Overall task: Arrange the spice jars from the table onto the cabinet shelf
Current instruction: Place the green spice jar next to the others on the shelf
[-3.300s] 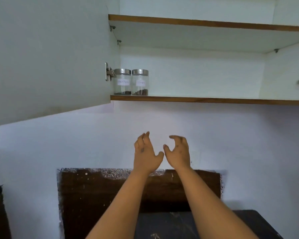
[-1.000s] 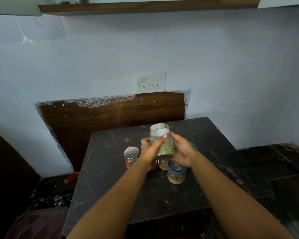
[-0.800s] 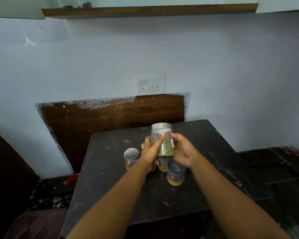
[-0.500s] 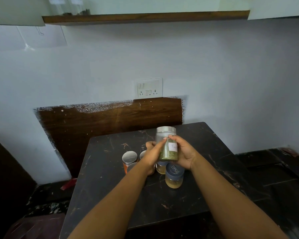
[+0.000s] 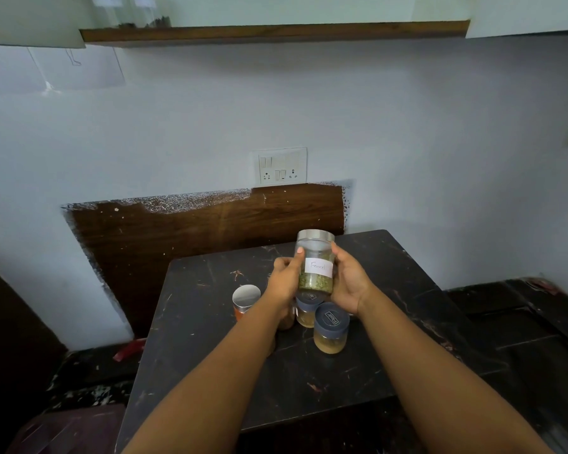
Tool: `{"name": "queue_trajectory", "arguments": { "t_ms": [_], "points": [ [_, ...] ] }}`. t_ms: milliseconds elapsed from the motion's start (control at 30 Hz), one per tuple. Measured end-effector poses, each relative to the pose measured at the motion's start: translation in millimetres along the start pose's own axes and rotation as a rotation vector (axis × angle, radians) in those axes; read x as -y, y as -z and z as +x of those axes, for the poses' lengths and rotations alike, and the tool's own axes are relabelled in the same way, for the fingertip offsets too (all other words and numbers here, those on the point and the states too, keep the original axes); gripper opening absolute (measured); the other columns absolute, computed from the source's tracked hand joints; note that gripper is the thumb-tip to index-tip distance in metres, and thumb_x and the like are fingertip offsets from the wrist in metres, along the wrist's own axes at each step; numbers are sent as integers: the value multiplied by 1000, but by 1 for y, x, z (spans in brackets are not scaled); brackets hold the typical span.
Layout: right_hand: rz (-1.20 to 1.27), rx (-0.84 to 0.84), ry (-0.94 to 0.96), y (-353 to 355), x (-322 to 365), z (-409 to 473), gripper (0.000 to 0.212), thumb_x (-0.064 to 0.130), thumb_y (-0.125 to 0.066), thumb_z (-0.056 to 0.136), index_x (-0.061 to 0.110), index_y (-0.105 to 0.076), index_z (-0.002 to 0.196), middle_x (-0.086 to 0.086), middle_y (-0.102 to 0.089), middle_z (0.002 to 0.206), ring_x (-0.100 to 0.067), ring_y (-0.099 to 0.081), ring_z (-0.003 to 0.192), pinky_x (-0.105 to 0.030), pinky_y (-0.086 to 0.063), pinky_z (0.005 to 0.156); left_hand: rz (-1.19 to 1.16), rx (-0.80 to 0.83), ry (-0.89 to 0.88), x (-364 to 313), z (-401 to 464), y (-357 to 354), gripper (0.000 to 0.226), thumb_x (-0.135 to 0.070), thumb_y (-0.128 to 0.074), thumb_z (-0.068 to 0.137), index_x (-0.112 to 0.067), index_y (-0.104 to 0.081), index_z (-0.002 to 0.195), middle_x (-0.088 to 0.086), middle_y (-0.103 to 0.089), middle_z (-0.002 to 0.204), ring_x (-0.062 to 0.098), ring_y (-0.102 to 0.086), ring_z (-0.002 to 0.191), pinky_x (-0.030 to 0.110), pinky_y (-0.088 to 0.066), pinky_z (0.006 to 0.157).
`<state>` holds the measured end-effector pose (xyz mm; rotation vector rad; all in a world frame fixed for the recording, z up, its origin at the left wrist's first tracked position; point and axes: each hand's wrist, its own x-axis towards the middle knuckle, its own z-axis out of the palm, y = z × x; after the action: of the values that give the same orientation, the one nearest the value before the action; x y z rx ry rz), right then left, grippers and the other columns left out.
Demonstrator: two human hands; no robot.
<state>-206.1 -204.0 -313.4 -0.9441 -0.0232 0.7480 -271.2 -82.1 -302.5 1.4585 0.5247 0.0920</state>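
Clear glass jar with steel lid, green spice, white "Fennel" label (image 5: 315, 263) held upright above black marble worktop (image 5: 210, 339), label now turned to face person; half a second ago only partly round. Left hand (image 5: 284, 283) and right hand (image 5: 348, 281) both grip its sides. Below: blue-lidded jar of tan powder (image 5: 330, 332), second blue-lidded jar (image 5: 305, 314) beside it, steel-lidded orange jar (image 5: 245, 299) left. Wooden-edged cabinet shelf (image 5: 276, 32) overhead, more in view than before.
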Motion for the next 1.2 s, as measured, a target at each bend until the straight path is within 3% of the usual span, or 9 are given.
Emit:
{"name": "queue_trajectory", "arguments": {
  "t_ms": [167,533,667,767,833,933,1000,1100,1200],
  "points": [
    [-30,-45,-14,-1,1,0,40,37,-41,101,12,-58,127,-19,-63,127,-34,-61,116,-53,-45,102,-92,14,27,3,4,6,42,-46,-43,99,-14,-45,126,8,-62,116,16,-62,92,30,-49,65],
    [-80,-68,2,-21,-14,11,51,49,-37,99,15,-55,131,-17,-66,122,-32,-63,114,-50,-48,100,-36,-6,-1,4,11,27,39,-49,-46,97,-17,-49,119,8,-63,115,21,-63,102,33,-54,82],
    [-124,23,41,-43,-14,10,49,49,-42,97,15,-57,129,-15,-68,119,-28,-65,110,-42,-53,90,-120,-117,39,7,37,38,86,-89,-38,69,-26,-53,124,12,-59,127,27,-61,110,48,-50,95],
    [-360,116,90,-66,-3,15,40,27,-65,89,15,-57,126,-11,-69,116,-26,-65,110,-45,-50,98,-278,-98,57,-34,18,48,71,-70,-27,93,-13,-68,106,18,-71,105,29,-68,96,42,-55,84],
    [-590,87,174,-86,9,28,71,15,-82,71,20,-47,132,-8,-64,122,-23,-60,115,-42,-49,100,-279,-111,-22,-62,19,58,69,-63,-22,97,-12,-66,108,16,-72,103,27,-68,96,41,-55,83],
    [-769,16,302,-130,37,42,104,21,-91,50,33,-36,138,-3,-57,127,-19,-58,116,-33,-52,93,-210,-150,-161,-106,33,72,77,-78,-29,83,-20,-59,124,10,-65,120,25,-66,104,44,-53,93],
    [-788,7,413,-165,65,49,94,18,-88,61,31,-36,138,0,-59,125,-18,-59,114,-29,-53,87,-138,-180,-287,-144,49,84,69,-77,-32,81,-22,-57,116,9,-60,124,24,-63,107,45,-53,94],
    [-778,-24,620,-223,117,51,86,27,-85,68,27,-36,139,2,-58,122,-16,-60,108,-35,-56,89,-16,-188,-538,-225,36,105,66,-73,-33,80,-22,-49,119,8,-55,127,25,-58,113,47,-49,98],
    [-741,-41,802,-274,165,52,83,33,-85,67,24,-40,135,3,-58,117,-14,-61,103,-36,-57,85,84,-134,-721,-293,32,127,40,-54,-42,95,-23,-50,120,3,-56,125,19,-57,114,39,-46,100]
  ]
}}
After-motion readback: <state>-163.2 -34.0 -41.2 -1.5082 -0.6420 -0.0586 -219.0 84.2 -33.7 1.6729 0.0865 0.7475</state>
